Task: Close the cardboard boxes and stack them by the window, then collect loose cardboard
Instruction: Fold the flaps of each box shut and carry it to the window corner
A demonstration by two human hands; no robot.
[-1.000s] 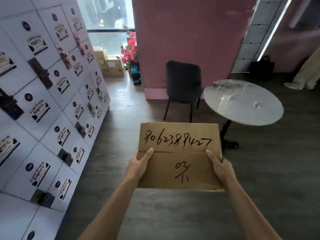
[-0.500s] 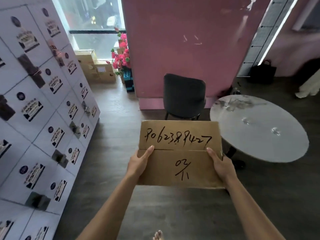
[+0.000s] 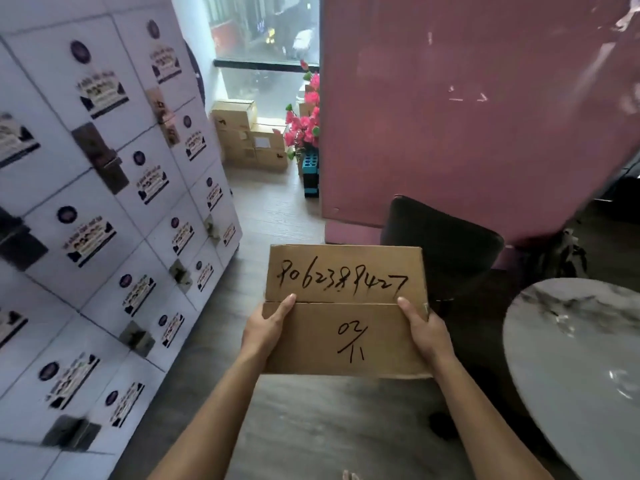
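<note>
Hands (image 3: 263,332) (image 3: 427,332) grip closed cardboard box (image 3: 346,306) at both sides.

Held box (image 3: 346,306) centre; lockers (image 3: 104,202) left; table (image 3: 575,368) right; chair (image 3: 446,237) behind box; stacked boxes (image 3: 252,140) by window (image 3: 266,29).

White locker bank (image 3: 104,209) lines the left wall, doors labelled with stickers. Grey wood-grain floor (image 3: 277,216). Pink partition wall (image 3: 467,116) ahead, dark chair (image 3: 446,244) at its base. Round marble-top table (image 3: 581,368) at right. Daylit window (image 3: 266,39) at the far end; pink flowers (image 3: 306,123) beside it.
</note>
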